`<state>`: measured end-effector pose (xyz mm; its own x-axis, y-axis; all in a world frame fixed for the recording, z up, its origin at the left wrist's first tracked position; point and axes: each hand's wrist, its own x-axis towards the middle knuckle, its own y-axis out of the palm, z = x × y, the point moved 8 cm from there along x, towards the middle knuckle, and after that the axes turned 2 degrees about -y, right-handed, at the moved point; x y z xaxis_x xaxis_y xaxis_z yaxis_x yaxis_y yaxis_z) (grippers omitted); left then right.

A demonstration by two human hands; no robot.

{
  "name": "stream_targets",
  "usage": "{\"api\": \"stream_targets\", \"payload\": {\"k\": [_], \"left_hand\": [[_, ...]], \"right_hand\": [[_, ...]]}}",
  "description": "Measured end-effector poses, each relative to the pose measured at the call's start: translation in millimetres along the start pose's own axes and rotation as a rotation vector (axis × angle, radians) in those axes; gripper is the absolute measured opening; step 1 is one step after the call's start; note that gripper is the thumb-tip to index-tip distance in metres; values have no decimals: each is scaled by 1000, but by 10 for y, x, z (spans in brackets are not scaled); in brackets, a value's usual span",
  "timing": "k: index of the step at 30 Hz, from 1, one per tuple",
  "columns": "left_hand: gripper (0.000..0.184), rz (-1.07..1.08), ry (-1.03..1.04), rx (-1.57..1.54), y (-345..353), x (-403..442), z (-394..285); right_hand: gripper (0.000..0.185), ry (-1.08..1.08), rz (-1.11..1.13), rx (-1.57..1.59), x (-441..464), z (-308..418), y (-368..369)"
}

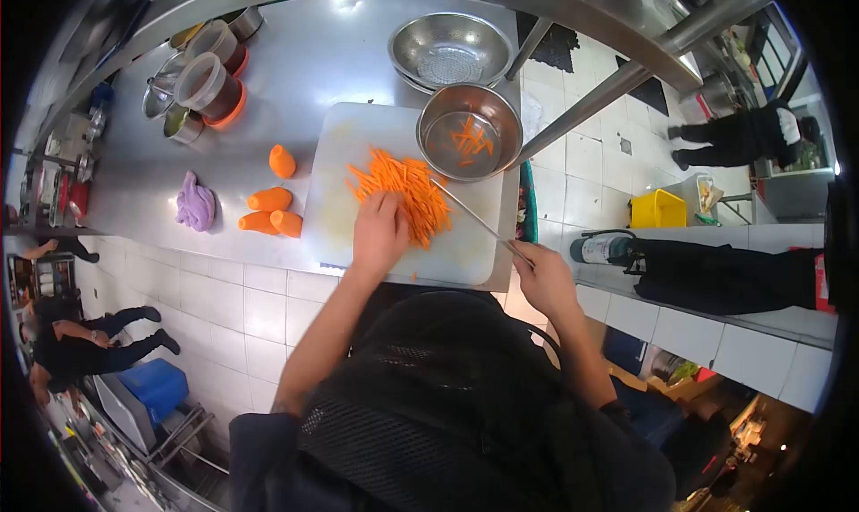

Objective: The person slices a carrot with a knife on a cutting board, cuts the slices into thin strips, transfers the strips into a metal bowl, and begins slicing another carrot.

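A heap of orange carrot strips (412,185) lies on the white cutting board (335,163). My left hand (382,230) rests on the heap's lower left side, its fingers bent and close together; what lies under the fingertips is hidden. In my right hand (544,277) is the handle of a knife (476,215), whose blade points up and left to the heap's right edge. A steel pot (510,136) with a few carrot strips inside stands over the board's upper right corner. Several peeled carrot pieces (270,199) sit left of the board.
A purple cloth (195,202) lies on the steel table (304,64). Plastic tubs (208,87) and small pots stand at the back left, a steel colander (449,48) behind the pot. Table legs rise at the right. Other people are at the far left and far right.
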<state>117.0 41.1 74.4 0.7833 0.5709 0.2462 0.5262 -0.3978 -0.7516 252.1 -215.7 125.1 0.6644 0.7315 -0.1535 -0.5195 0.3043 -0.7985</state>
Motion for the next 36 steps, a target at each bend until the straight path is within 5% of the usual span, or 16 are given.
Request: {"api": "stream_targets", "payload": {"k": [4, 7, 17, 19, 23, 25, 31, 36], "left_hand": [[32, 40, 271, 214, 395, 594, -24], [34, 198, 152, 175, 628, 712, 83], [33, 582, 268, 81, 682, 463, 53], [33, 183, 258, -75, 285, 494, 54], [37, -61, 112, -151, -138, -55, 125], [54, 263, 163, -102, -77, -442, -42], [69, 494, 110, -78, 185, -619, 109], [48, 345, 149, -156, 227, -735, 243]], "right_hand": [[30, 59, 37, -52, -55, -4, -119], [31, 101, -10, -108, -117, -75, -186], [35, 128, -86, -174, -151, -81, 213], [38, 125, -68, -213, -127, -29, 396], [40, 36, 59, -141, -142, -5, 756], [35, 4, -2, 24, -166, 51, 632], [19, 363, 189, 524, -297, -579, 641], [16, 497, 276, 970, -468, -783, 816]]}}
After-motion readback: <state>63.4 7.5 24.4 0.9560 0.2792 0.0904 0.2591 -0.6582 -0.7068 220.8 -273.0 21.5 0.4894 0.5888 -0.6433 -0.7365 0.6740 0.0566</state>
